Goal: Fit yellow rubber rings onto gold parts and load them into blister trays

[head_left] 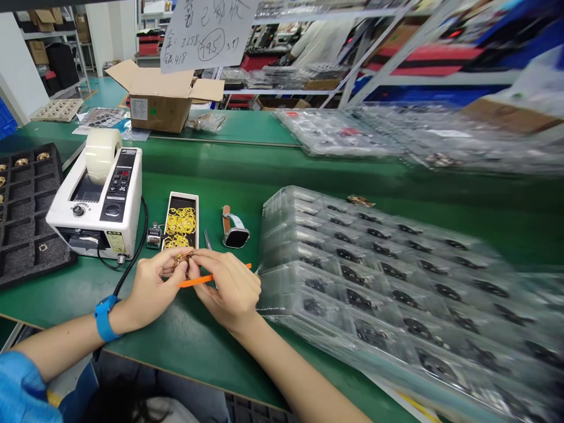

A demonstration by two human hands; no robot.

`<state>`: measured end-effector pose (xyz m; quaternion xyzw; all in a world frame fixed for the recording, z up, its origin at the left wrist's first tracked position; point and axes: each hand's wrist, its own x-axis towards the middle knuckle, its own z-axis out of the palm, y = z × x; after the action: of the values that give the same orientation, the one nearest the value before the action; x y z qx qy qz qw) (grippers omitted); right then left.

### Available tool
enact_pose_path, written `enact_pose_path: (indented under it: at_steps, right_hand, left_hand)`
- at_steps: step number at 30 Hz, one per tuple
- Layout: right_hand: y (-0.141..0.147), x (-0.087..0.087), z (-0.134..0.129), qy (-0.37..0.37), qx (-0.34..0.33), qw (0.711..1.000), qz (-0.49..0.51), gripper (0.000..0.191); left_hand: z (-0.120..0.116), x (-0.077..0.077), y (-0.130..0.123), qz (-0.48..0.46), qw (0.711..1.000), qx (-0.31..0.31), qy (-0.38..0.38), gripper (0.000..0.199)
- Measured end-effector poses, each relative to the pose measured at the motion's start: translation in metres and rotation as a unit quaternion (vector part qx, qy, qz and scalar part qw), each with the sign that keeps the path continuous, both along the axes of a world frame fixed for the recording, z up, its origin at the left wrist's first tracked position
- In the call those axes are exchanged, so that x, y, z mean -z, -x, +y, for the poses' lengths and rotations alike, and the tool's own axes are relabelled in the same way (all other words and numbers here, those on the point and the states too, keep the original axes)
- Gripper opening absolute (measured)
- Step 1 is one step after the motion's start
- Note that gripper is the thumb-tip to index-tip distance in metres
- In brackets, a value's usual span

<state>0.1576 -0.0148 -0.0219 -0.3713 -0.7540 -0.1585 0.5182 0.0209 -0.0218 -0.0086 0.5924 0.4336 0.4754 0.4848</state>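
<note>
Gold-coloured piece (184,256) sits between left hand (152,286) and right hand (229,286), pinched within their narrow grip, near an orange stick (194,282).

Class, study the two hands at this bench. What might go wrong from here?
The small gold part, held at the fingertips, might slip and get lost among the yellow bands nearby.
The orange stick in the right hand has one end near the left hand, so it could poke it.
The right hand is near the trays and might bump them.
</note>
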Motion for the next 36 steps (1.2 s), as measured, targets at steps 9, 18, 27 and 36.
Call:
enact_pose_path:
  at_steps: [9,18,27,36]
  right_hand:
    - [0.003,-0.006,-0.002,0.06,-0.026,0.997,0.033,0.016]
    - [-0.019,-0.019,0.0,0.305,-0.118,0.927,0.185,0.008]
    - [-0.017,-0.02,0.0,0.298,-0.204,0.932,0.031,0.012]
    - [-0.018,-0.017,0.001,0.355,-0.19,0.915,0.019,0.015]
  left_hand:
    - [0.007,-0.003,0.003,-0.07,0.993,0.006,0.097,0.013]
    - [0.017,-0.015,0.007,-0.142,0.974,0.026,0.174,0.033]
    - [0.019,-0.014,0.01,-0.104,0.981,0.078,0.147,0.02]
    - [0.02,-0.013,0.007,-0.095,0.983,0.068,0.141,0.017]
